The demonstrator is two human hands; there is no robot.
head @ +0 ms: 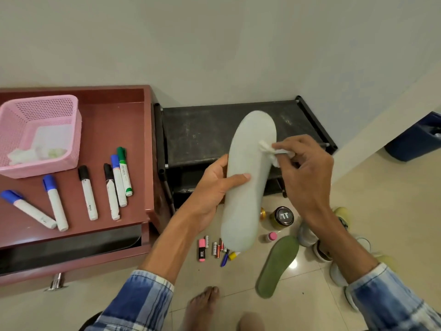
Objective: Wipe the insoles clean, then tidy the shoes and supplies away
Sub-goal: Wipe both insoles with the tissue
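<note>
Left hand grips the pale insole over the black shoe rack; right hand pinches a white wipe against it — green insole, batteries and jar sit on the floor beneath. Pink basket holds crumpled wipes.

My right arm covers most of the shoes, so I cannot count them. My right hand hides much of the tissue. The insole hides part of a can and a yellow thing on the floor. The far-right bin is cut by the edge, the basket by the left edge. Print on the markers is too small to read.
</note>
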